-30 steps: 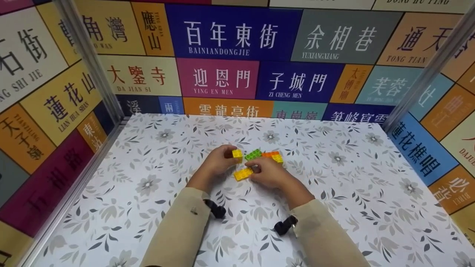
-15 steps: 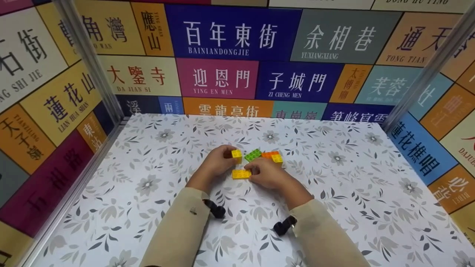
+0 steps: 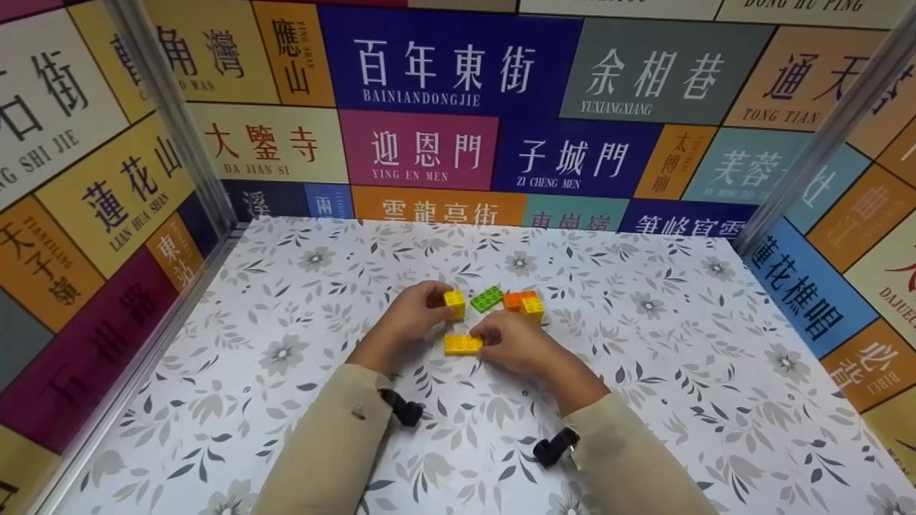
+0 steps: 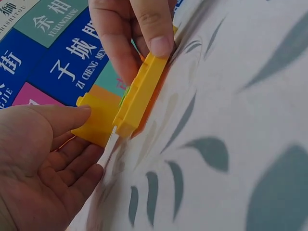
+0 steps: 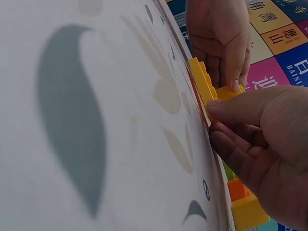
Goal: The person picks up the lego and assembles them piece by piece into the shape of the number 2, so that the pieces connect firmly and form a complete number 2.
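Note:
My left hand (image 3: 415, 313) pinches a small yellow building brick (image 3: 454, 303) at its side, thumb in front. A longer yellow brick (image 3: 463, 345) lies nearer to me, low at the tabletop, and the thumb and fingers of my right hand (image 3: 519, 342) pinch its right end. In the left wrist view the long brick (image 4: 142, 96) runs close past the small yellow brick (image 4: 98, 118); a thin orange strip shows along its lower edge. Behind the hands lie a green studded brick (image 3: 488, 297), an orange brick (image 3: 515, 298) and another yellow brick (image 3: 532, 307), partly behind my right hand.
White leaf-patterned cloth (image 3: 644, 429) covers the table. Sign-printed panels (image 3: 458, 64) stand at the back and both sides, with metal posts (image 3: 175, 114) at the corners. Black camera mounts (image 3: 554, 447) sit on both sleeves.
The long yellow brick has turned from slanted to nearly level and shifted a little towards me with my right hand. My left hand keeps its pinch, barely moved.

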`<state>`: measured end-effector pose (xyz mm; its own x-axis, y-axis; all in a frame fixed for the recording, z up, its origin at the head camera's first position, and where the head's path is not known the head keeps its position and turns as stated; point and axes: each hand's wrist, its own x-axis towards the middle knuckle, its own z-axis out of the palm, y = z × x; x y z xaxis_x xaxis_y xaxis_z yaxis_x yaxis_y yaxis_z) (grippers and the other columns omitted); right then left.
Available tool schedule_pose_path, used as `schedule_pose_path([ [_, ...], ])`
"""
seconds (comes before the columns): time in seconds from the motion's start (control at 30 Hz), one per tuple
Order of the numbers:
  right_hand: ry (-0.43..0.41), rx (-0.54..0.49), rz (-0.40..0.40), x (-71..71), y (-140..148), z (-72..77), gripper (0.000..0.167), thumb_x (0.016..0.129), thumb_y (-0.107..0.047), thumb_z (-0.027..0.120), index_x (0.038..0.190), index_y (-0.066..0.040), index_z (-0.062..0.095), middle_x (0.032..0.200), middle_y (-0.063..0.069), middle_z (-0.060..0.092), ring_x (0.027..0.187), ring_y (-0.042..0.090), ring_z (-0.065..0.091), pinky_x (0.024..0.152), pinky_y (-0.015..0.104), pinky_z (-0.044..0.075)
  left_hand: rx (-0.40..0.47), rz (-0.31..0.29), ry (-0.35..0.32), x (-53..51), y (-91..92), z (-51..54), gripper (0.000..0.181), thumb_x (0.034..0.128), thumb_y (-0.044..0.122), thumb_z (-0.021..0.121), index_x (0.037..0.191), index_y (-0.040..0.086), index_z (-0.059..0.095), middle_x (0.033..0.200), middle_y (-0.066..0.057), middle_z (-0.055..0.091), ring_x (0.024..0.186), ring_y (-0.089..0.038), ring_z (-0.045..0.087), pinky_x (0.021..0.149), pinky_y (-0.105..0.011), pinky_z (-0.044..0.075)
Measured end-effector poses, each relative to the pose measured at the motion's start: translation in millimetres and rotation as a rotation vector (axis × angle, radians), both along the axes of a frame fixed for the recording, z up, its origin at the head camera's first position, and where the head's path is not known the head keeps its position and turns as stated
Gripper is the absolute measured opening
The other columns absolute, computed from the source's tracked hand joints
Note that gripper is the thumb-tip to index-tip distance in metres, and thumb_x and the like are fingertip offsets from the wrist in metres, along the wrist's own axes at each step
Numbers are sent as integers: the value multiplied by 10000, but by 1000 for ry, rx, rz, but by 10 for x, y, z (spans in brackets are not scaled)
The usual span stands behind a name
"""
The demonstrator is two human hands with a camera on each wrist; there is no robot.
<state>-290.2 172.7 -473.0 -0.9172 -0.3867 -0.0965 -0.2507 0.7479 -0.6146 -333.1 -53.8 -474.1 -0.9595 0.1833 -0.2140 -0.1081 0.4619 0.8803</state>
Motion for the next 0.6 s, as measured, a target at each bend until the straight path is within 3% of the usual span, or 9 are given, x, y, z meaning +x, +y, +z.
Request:
schedule_pose_path([
  [0.33,-43,-30,19,164,47,24,322,928,-192,840,1240,-247,784,1088,-77,728,967,131,654,939,366,578,-79,-130,85,214,-149,103,345,992,254,782,1328,245,703,1238,33,734,1187,-183,662,1135,-421,506],
  [0.6,-60,-44,58,200,30,7,309,918,-176,850,1216,-231,790,1081,-73,744,970,125,667,941,377,588,-73,-235,115,425,-250,169,311,958,226,801,1260,242,731,1137,28,732,1072,-176,660,1047,-400,531],
])
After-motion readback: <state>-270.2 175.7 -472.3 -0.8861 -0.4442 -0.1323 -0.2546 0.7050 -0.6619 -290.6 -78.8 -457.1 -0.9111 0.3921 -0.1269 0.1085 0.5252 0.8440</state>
